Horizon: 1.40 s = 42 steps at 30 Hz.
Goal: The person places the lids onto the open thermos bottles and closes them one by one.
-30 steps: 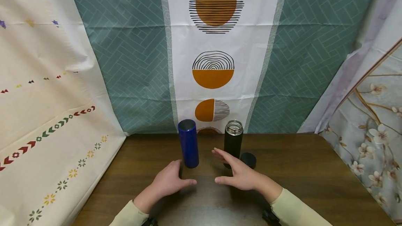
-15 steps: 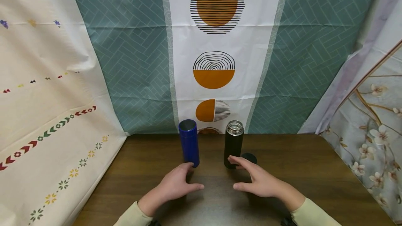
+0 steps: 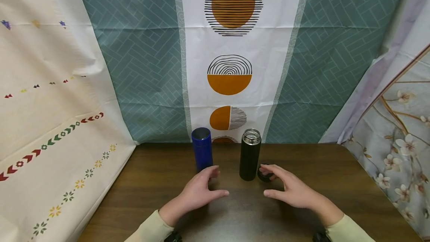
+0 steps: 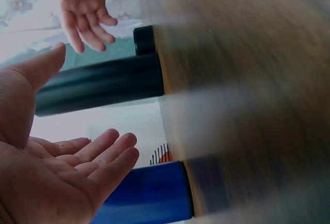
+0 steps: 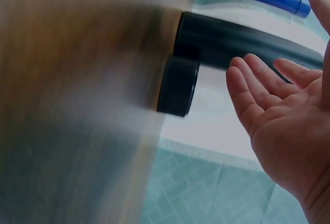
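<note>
A black thermos (image 3: 249,160) stands upright with its steel mouth uncovered. Its dark round lid (image 3: 263,177) lies on the table close to its right side. Left of it, a blue cylindrical flask (image 3: 202,150) is upright, its base hidden behind my left hand (image 3: 201,189). That hand hovers in front of the flask with relaxed fingers and thumb apart, holding nothing. My right hand (image 3: 293,189) hangs in the air before the lid, partly covering it, also holding nothing. In the right wrist view a gap shows between my right fingertips and the lid (image 5: 178,86).
All of this is on a brown wooden table (image 3: 161,171). Behind its far edge hangs a green and white patterned cloth (image 3: 147,66). A cream cloth (image 3: 60,130) borders the left, and a flowered cloth (image 3: 396,152) the right.
Both hands have shifted to the right: the left from beside the flask to in front of it, the right from before the thermos to before the lid. The bottles and lid stay put.
</note>
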Available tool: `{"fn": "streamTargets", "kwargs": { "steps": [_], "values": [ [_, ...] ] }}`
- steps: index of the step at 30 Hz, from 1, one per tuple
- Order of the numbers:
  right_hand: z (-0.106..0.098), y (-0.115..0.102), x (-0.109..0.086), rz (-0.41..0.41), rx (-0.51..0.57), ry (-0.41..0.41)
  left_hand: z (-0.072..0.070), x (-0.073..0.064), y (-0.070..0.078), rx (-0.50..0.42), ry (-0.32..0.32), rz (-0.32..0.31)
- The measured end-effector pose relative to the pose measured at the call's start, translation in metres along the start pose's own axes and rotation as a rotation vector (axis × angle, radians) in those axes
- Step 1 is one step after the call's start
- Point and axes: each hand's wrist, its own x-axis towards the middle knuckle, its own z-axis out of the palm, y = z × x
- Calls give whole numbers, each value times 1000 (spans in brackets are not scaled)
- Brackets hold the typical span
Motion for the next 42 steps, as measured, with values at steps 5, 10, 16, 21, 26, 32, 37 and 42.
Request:
{"fn": "streamTargets", "kwargs": {
  "steps": [5, 10, 16, 21, 26, 32, 37, 42],
  "values": [
    [-11, 7, -1, 36, -47, 42, 7, 10, 1, -64, -9, 4],
    [-19, 12, 0, 90, -117, 57, 16, 24, 2, -119, -15, 6],
    [-25, 17, 6, 158, -222, 44, 21, 42, 4, -150, 0, 29],
    [-28, 19, 13, 201, -285, 12, 23, 53, 6, -185, 23, 28],
    [-29, 18, 21, 253, -303, -27, 26, 62, 7, -213, 30, 9],
    [-26, 19, 33, 300, -323, -86, 34, 72, 10, -261, 13, 7],
    [-22, 23, 39, 319, -333, -117, 40, 81, 14, -278, 6, 9],
    [-19, 24, 43, 337, -343, -144, 47, 89, 17, -285, 19, 14]
  ]
}}
